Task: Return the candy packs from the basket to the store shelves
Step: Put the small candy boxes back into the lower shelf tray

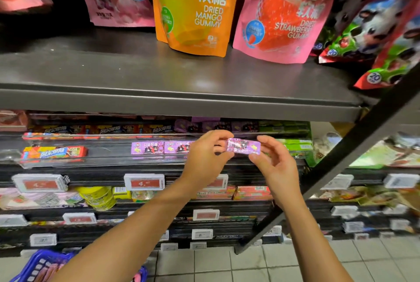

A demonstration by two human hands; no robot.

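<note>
- At the centre of the frame, the left hand (208, 153) and the right hand (276, 159) together hold a small purple candy pack (244, 146) in front of the shelving.
- The left hand's fingers curl round the pack's left end; the right hand's thumb and fingertips pinch its right end.
- Just left of the hands, matching purple packs (162, 147) lie in a row on a dark shelf.
- At the left of that shelf lies a red and blue pack (54, 152).
- On the grey shelf (159, 72) above stand an orange mango gummy bag (195, 6) and a pink strawberry gummy bag (284, 16).
- The blue basket (41, 265) sits at the lower left corner, with packs inside.
</note>
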